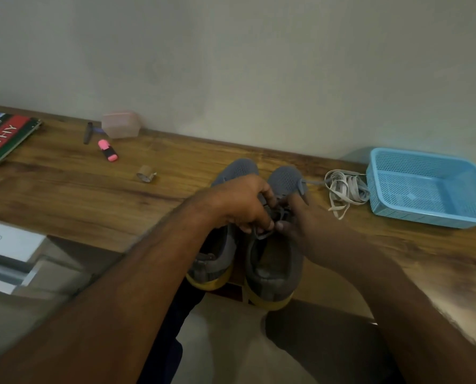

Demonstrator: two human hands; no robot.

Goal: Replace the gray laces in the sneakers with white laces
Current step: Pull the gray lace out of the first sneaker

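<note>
From the head camera, your left hand and right hand met over the right-hand sneaker, fingers curled and pinching its gray lace. The other sneaker sat touching it. To do this well, you needed to loosen each crossing before pulling, and brace the shoe. Both heels overhung the near edge of the table. The white laces lay just beside the blue basket; open room lay leftward.
</note>
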